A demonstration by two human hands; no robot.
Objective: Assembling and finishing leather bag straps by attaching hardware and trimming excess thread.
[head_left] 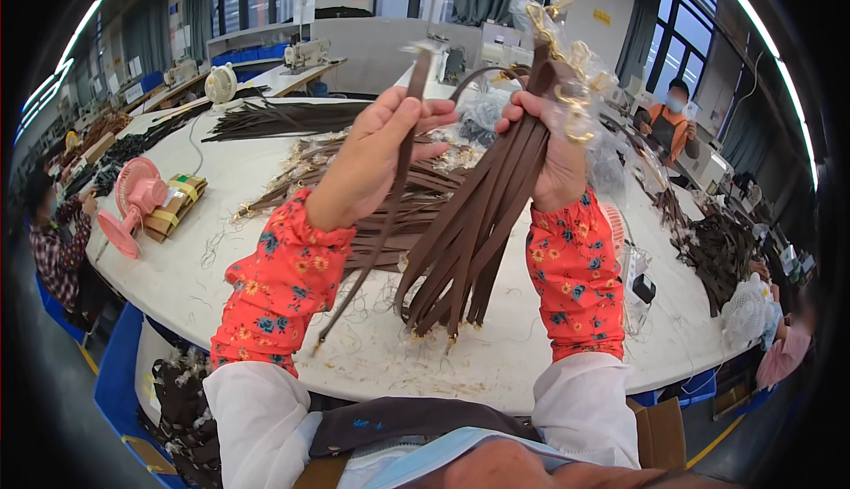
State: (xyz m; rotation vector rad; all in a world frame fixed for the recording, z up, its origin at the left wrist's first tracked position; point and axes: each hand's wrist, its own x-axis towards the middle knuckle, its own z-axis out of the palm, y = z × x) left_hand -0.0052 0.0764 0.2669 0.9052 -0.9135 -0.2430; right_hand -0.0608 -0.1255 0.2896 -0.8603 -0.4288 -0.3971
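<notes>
Blue mask [443, 455] hanging nearest lens. Left hand [376, 148] pinching single brown strap [390, 201]; right hand [553, 157] clenching strap bundle [478, 232] above table [221, 214]. Risk: bundle sliding loose, gold clasps [567, 90] snagging plastic wrap.

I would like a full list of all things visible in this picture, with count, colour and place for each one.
single strap: one, dark brown, held up in the left hand
strap bundle: many, dark brown with gold clasps, hanging from the right hand
loose straps: several piles, dark brown, on the table behind the hands
table: one, white, strewn with thread scraps
pink fan: one, at the table's left edge
white fan: one, far left of the table
co-workers: one in orange far right, one in plaid at left
left hand: closed on the single strap
right hand: gripping the strap bundle
sleeves: two, red floral
</notes>
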